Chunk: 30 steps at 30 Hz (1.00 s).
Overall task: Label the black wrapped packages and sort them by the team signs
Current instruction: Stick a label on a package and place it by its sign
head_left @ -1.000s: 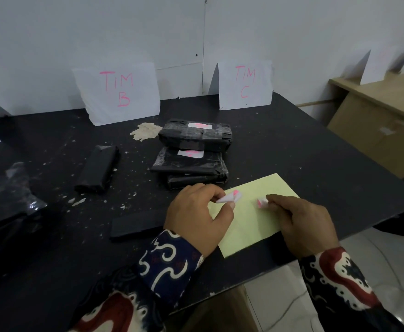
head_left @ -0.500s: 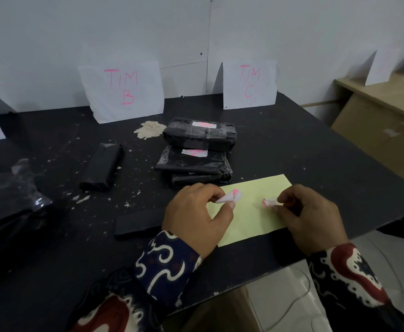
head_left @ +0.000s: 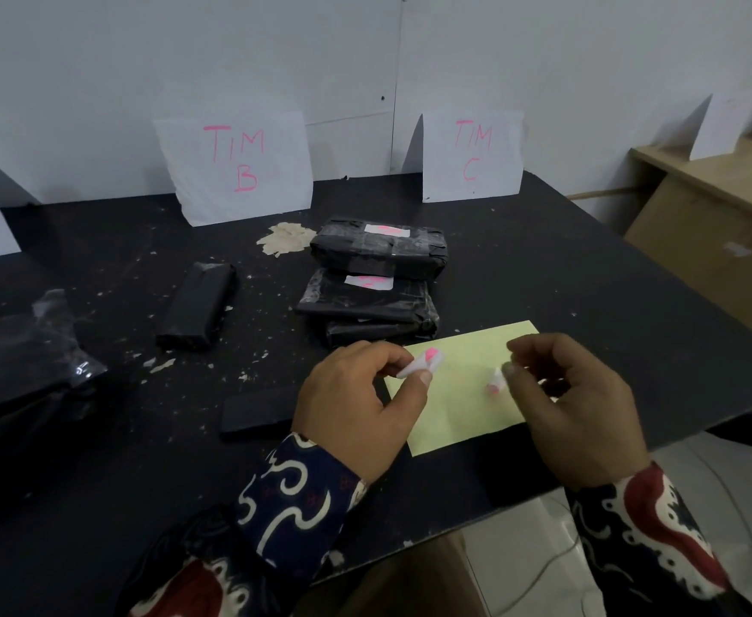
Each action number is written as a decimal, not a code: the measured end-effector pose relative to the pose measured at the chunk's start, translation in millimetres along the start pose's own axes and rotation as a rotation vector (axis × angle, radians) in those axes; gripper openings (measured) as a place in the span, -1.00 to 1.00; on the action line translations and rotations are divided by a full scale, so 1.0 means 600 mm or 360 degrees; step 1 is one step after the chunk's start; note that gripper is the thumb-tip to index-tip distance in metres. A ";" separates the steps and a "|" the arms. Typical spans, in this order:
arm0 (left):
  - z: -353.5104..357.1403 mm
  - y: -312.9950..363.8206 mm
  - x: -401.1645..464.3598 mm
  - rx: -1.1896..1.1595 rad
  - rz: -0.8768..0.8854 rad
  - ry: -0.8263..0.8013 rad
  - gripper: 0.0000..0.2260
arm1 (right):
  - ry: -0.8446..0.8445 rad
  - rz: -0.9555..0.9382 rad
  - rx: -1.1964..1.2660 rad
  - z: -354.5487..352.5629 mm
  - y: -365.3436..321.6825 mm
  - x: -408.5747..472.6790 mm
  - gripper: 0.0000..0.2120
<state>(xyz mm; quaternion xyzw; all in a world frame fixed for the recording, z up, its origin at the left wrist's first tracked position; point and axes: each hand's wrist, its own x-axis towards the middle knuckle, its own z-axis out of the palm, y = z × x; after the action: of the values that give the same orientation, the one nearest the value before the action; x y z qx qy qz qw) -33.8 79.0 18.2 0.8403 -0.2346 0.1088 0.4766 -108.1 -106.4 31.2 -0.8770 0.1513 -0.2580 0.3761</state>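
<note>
We pinch a small pink-marked label [head_left: 423, 363] in our left hand [head_left: 356, 405] and another label scrap [head_left: 496, 379] in our right hand [head_left: 574, 407], above the yellow sheet [head_left: 459, 420], ready for the black packages [head_left: 376, 278] at frame centre.

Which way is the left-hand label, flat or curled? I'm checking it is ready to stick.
Curled: the label bends over between the left hand's fingertips, above the yellow sheet.
</note>
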 end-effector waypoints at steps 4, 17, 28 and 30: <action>-0.016 0.007 -0.009 -0.0112 -0.0004 -0.0016 -0.70 | -0.0304 0.0103 0.0589 0.022 -0.048 -0.016 -0.79; -0.097 0.000 -0.050 -0.0250 -0.0270 -0.0140 -0.76 | -0.0590 0.0128 0.0849 0.088 -0.097 -0.028 -0.83; -0.138 -0.034 -0.047 -0.0148 -0.0570 0.0079 -0.89 | -0.0709 0.0064 0.0791 0.139 -0.131 -0.018 -0.87; -0.145 -0.043 -0.043 -0.0122 -0.0575 0.0152 -0.88 | -0.0695 0.0061 0.0761 0.150 -0.139 -0.014 -0.89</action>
<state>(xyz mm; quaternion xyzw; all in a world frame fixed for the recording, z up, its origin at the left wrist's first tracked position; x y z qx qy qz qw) -39.4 172.1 33.8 0.8438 -0.0610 0.0523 0.5306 -58.0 5.8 37.2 -0.7955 0.0186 -0.0848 0.5997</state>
